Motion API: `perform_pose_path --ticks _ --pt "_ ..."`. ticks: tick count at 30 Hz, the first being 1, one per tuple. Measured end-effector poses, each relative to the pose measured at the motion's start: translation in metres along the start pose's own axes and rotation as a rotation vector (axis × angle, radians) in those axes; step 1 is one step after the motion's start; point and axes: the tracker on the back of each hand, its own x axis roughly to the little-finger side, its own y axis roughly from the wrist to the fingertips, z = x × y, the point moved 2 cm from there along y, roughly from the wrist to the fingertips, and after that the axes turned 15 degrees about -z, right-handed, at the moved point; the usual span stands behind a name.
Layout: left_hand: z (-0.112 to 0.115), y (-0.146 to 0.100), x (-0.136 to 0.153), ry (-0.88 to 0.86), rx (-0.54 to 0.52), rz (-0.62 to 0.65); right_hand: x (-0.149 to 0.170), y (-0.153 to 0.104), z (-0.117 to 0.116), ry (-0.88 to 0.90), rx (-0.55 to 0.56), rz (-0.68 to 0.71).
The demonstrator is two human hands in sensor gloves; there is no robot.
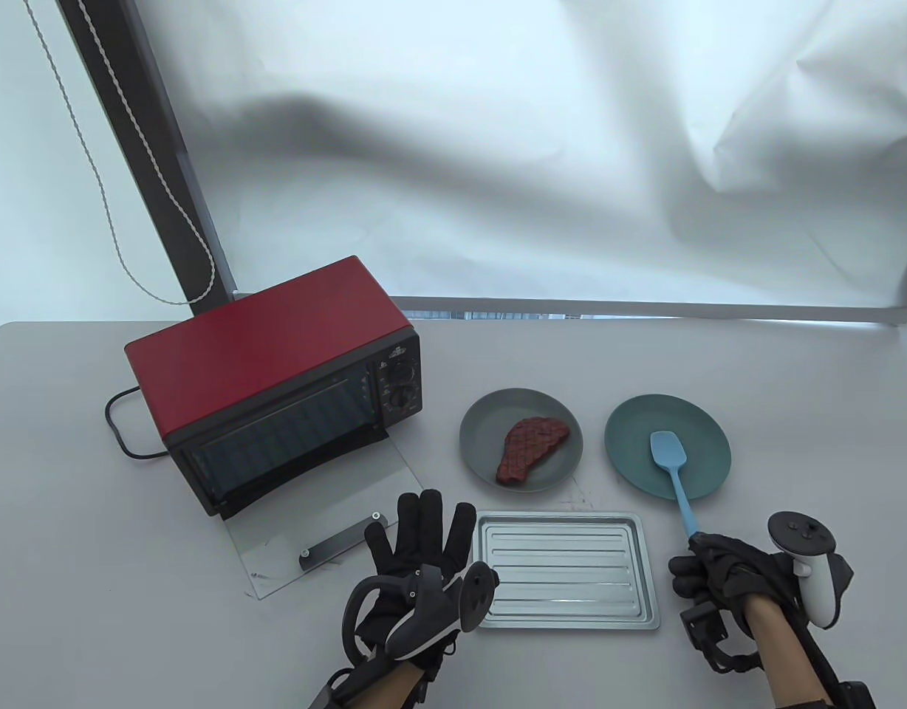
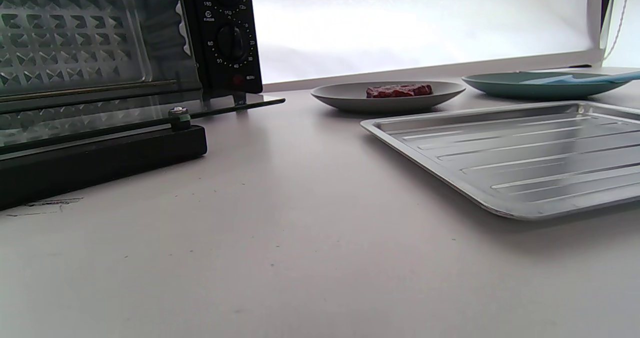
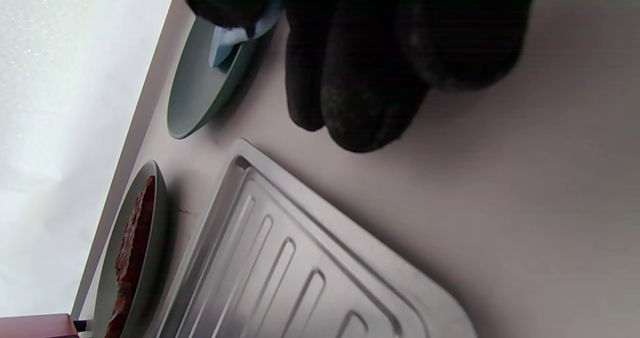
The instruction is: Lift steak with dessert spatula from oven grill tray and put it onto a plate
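The brown steak lies on a grey plate behind the bare metal grill tray. A light blue spatula has its blade on the teal plate. My right hand grips the spatula's handle end, right of the tray. My left hand lies flat with straight fingers on the table at the tray's left edge, holding nothing.
A red toaster oven stands at the left with its glass door folded down onto the table beside my left hand. Its cable loops out at the far left. A white backdrop hangs behind the table.
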Motion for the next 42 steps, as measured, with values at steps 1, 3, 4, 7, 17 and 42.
perform_pose_path --ticks 1,3,4,7,17,42 --pt "0.0 0.0 0.0 -0.001 0.001 0.0 0.0 0.0 0.0 0.003 0.0 0.002" --pt "0.0 0.0 0.0 -0.001 0.002 -0.001 0.0 0.001 0.0 0.01 -0.004 0.005" --pt "0.0 0.0 0.0 -0.001 0.002 -0.001 0.0 0.001 0.0 0.008 -0.006 0.01" --pt "0.0 0.0 0.0 -0.001 0.006 -0.003 -0.002 -0.002 0.002 -0.01 -0.004 0.025" --pt "-0.002 0.005 0.011 -0.013 0.015 -0.054 -0.027 -0.046 0.022 -0.426 0.344 0.118" --pt "0.014 0.035 0.07 0.018 0.077 -0.34 -0.053 -0.118 -0.031 -0.697 0.623 0.513"
